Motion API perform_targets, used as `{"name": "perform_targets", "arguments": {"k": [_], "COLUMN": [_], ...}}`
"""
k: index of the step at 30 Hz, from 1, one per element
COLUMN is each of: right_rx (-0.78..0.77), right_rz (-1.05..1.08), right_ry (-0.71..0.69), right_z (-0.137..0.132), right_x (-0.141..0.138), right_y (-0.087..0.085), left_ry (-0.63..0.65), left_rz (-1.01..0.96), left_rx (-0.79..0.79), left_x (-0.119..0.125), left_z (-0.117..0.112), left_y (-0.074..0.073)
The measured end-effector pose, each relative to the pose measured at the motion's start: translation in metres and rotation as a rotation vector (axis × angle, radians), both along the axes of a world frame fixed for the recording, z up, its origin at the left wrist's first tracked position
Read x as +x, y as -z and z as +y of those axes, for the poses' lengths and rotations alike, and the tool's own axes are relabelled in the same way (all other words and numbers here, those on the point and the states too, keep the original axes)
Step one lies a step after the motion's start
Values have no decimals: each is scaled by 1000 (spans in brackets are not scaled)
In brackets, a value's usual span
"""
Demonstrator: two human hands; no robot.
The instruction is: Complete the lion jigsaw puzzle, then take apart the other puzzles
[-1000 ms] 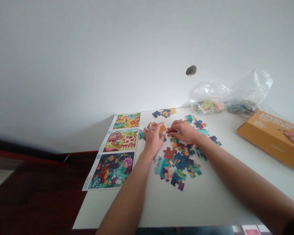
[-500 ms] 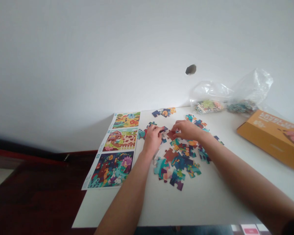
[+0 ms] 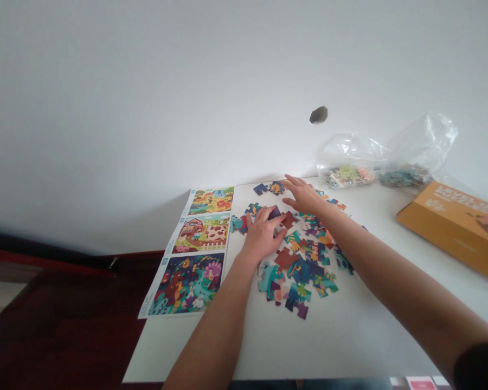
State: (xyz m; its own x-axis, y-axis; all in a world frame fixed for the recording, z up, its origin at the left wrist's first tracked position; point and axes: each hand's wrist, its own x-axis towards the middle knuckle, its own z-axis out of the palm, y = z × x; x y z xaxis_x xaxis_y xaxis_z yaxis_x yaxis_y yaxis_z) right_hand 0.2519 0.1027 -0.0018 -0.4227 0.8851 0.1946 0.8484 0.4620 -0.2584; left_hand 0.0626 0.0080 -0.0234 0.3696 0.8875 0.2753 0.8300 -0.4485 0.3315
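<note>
Navy puzzle piece [image 3: 274, 212] touching the left grip [image 3: 262, 234]

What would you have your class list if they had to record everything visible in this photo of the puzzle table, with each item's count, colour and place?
white table: one, white, under all the puzzle items
white wall: one, white, behind the table
dark mark: one, grey, on the wall
printed picture sheet: one, multicoloured with three scenes, left side of the table
jigsaw pieces: many, multicoloured, scattered mid-table
clear plastic bags: two, holding pieces, far right of the table
orange box: one, orange, right edge of the table
dark red floor: dark red, lower left
left hand: one, resting on pieces beside a dark blue piece
right hand: one, open, above the far pieces
</note>
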Motion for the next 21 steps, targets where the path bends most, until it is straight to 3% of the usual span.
{"name": "perform_targets", "arguments": {"k": [7, 13, 21], "right_rx": [-94, -137, -231], "right_rz": [-55, -121, -141], "right_ry": [-79, -102, -24], "right_z": [11, 8, 18], "right_x": [-17, -6, 8], "right_y": [-2, -12, -5], "left_ry": [-88, -136, -110], "left_rz": [7, 16, 28], "left_rx": [18, 23, 1], "left_x": [-1, 0, 0], "left_z": [1, 2, 3], "left_y": [3, 4, 5]}}
